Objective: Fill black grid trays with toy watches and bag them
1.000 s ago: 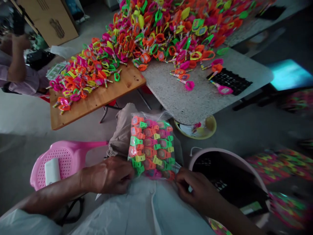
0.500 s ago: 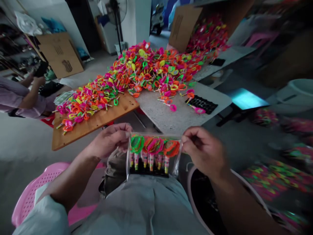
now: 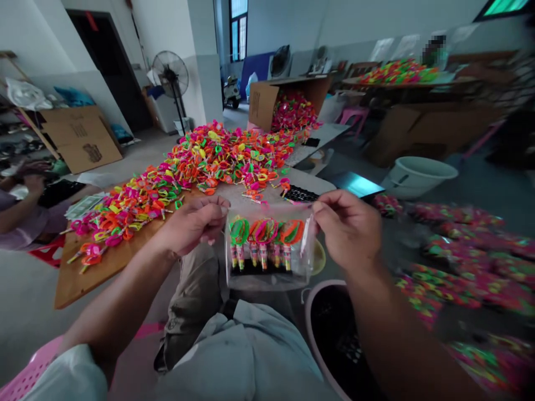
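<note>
Between my two hands a clear plastic bag (image 3: 271, 278) is stretched in front of my lap. Inside it stand several small toys with green, orange and pink loop tops (image 3: 266, 229) and printed stems, set in a black tray (image 3: 259, 267). My left hand (image 3: 196, 223) pinches the bag's upper left corner. Its upper right corner is pinched by my right hand (image 3: 349, 231). Beyond the bag, a large heap of the same bright toys (image 3: 234, 150) covers much of the tables.
A wooden table (image 3: 71, 281) stands front left, with a black tray (image 3: 298, 194) on the grey table. At my right is a bin of black trays (image 3: 334, 328); filled packs (image 3: 460, 278) lie on the floor. A co-worker's arm (image 3: 20, 206) shows at left. A cardboard box (image 3: 261, 106) spills toys.
My view has tilted up and turned right, showing more of the room. The bag is raised off my shirt, and its bottom edge now shows. Both hands keep their pinch on it.
</note>
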Motion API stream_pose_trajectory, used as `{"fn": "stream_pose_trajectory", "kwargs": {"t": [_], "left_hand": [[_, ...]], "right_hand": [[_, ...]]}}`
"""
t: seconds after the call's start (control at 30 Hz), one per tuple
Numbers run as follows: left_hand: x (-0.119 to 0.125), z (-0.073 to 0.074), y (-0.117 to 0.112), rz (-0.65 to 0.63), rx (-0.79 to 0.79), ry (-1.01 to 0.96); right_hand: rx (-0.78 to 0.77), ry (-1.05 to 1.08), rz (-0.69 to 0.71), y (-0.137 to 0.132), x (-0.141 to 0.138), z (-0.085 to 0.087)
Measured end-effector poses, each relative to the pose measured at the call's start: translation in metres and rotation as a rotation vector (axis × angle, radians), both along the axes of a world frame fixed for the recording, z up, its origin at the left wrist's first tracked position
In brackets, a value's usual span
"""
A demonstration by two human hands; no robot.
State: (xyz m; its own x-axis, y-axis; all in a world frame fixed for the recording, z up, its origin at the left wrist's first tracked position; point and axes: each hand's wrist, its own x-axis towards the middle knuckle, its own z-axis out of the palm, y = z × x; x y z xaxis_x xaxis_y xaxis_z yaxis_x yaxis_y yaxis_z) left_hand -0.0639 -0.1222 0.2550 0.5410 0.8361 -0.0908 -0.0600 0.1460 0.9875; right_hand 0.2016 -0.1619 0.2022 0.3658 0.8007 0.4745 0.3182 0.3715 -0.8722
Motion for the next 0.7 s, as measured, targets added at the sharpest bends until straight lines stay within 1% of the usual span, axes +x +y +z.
{"fn": "stream_pose_trajectory", "kwargs": {"t": [0.1,0.17,0.23,0.3,0.37,0.43,0.5,0.6,0.67,0.7], "left_hand": [[0.014,0.007,0.004,-0.011,0.013,-0.046],[0.024,0.009,0.009,-0.002,0.026,-0.046],[0.033,0.007,0.017,-0.009,0.031,-0.042],[0.039,0.004,0.026,-0.049,0.014,-0.06],[0.043,0.002,0.035,-0.083,-0.012,-0.105],[0.045,0.002,0.04,-0.099,-0.039,-0.153],[0.049,0.007,0.04,-0.107,-0.065,-0.186],[0.062,0.018,0.035,-0.128,-0.086,-0.212],[0.075,0.023,0.031,-0.165,-0.078,-0.22],[0.082,0.025,0.03,-0.192,-0.075,-0.221]], "right_hand": [[0.061,-0.013,-0.072,0.008,0.006,0.009],[0.044,-0.039,-0.078,0.013,0.009,0.013],[0.005,-0.056,-0.054,0.016,0.012,0.015],[-0.004,-0.049,-0.035,0.017,0.016,0.017],[0.025,-0.019,-0.047,0.017,0.019,0.019],[0.052,0.009,-0.077,0.019,0.023,0.021],[0.073,0.034,-0.133,0.02,0.027,0.024],[0.08,0.079,-0.214,0.017,0.033,0.024],[0.059,0.106,-0.248,0.008,0.035,0.019],[0.038,0.116,-0.264,0.001,0.035,0.013]]}}
